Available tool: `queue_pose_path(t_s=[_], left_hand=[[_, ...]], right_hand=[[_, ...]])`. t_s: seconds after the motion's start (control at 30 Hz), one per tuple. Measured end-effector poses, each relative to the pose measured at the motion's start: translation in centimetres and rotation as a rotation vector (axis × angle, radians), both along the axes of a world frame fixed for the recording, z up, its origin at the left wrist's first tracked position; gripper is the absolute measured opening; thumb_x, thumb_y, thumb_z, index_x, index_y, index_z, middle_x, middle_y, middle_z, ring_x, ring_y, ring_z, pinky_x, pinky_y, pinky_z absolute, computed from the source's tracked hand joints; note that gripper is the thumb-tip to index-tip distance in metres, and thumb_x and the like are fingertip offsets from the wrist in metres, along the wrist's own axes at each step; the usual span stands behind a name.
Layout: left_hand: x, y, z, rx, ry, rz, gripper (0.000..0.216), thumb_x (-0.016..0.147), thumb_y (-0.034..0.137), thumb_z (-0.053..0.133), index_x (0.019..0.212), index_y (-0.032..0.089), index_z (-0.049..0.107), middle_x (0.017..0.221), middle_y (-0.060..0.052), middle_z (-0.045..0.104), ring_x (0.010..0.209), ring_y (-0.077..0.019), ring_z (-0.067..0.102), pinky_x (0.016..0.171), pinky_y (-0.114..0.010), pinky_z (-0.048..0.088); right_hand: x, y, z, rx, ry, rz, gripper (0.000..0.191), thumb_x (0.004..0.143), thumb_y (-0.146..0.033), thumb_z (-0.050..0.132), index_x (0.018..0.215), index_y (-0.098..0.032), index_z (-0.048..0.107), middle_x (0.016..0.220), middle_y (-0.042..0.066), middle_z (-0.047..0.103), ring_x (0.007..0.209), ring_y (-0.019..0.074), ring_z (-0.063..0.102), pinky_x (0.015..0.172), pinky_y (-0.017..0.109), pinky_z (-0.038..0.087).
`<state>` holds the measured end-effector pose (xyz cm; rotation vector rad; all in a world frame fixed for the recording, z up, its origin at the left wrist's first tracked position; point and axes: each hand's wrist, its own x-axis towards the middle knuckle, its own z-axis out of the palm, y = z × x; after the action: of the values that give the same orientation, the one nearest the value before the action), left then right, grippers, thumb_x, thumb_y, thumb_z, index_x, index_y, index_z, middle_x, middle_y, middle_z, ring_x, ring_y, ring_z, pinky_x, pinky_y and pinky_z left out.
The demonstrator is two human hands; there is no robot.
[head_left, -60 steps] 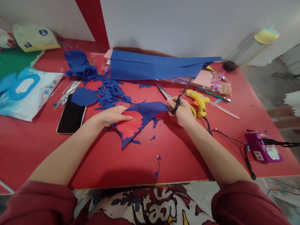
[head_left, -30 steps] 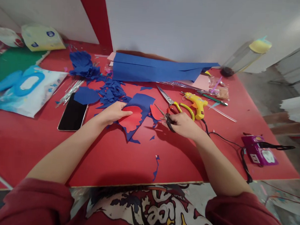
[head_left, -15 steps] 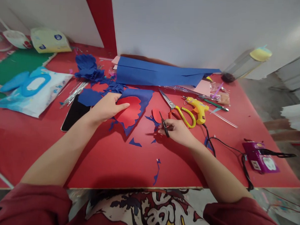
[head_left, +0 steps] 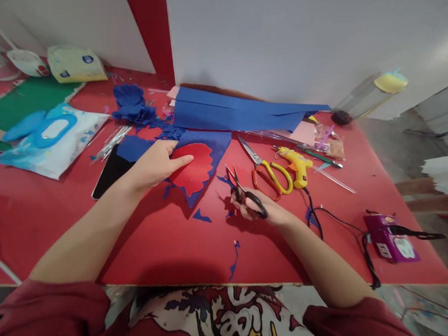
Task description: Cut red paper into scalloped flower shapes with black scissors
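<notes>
My red desk (head_left: 168, 250) has a pale near edge. Past its far edge I face a light grey wall (head_left: 274, 41), with a red strip (head_left: 150, 31) toward the far left corner. Grey floor (head_left: 392, 145) shows beyond the right edge; light glares on the wall's upper right.

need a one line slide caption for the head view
Left hand holds a red scalloped piece against blue paper; right hand holds black-handled scissors, blades apart.

Cutout (head_left: 192, 166) on paper (head_left: 218, 148), phone (head_left: 111, 174) left
</notes>
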<state>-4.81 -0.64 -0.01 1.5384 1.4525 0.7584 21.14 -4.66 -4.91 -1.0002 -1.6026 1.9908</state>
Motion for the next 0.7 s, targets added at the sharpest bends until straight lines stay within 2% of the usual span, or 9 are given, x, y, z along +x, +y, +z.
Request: queue_pose_path(t_s=[0.07,0.17,0.47,0.7], left_hand=[[0.10,-0.10,0.04,-0.006,-0.017,-0.003,0.024,0.070,0.036,0.064,0.083,0.016,0.067,0.084,-0.002,0.072,0.077,-0.0204,0.065,0.065,-0.025,0.051],[0.26,-0.23,-0.06,-0.031,-0.016,-0.030,0.023,0.069,0.036,0.065,0.080,0.016,0.067,0.081,-0.001,0.071,0.075,-0.0207,0.065,0.063,-0.025,0.051],[0.70,-0.45,-0.19,-0.023,0.136,-0.134,0.022,0.071,0.036,0.060,0.075,0.016,0.067,0.074,0.001,0.069,0.067,-0.0173,0.062,0.056,-0.022,0.046],[0.68,-0.36,-0.42,-0.046,0.135,-0.136,0.025,0.071,0.038,0.060,0.079,0.016,0.068,0.076,0.000,0.070,0.068,-0.0175,0.061,0.057,-0.022,0.046]], right_hand=[[0.07,-0.06,0.02,-0.055,0.004,0.086,0.059,0.070,-0.073,0.051,0.084,-0.016,0.049,0.058,-0.004,0.046,0.042,0.0063,0.038,0.040,0.021,0.025],[0.01,-0.11,-0.19,-0.060,0.011,0.131,0.061,0.069,-0.075,0.049,0.081,-0.016,0.050,0.064,-0.002,0.048,0.044,0.0060,0.041,0.042,0.021,0.028],[-0.28,-0.11,-0.11,0.028,-0.018,0.113,0.063,0.070,-0.077,0.046,0.076,-0.014,0.050,0.059,-0.003,0.047,0.041,0.0056,0.036,0.042,0.022,0.029],[-0.50,-0.09,-0.12,0.046,-0.089,0.084,0.062,0.071,-0.076,0.046,0.071,-0.014,0.050,0.055,-0.003,0.048,0.039,0.0056,0.034,0.039,0.022,0.025]])
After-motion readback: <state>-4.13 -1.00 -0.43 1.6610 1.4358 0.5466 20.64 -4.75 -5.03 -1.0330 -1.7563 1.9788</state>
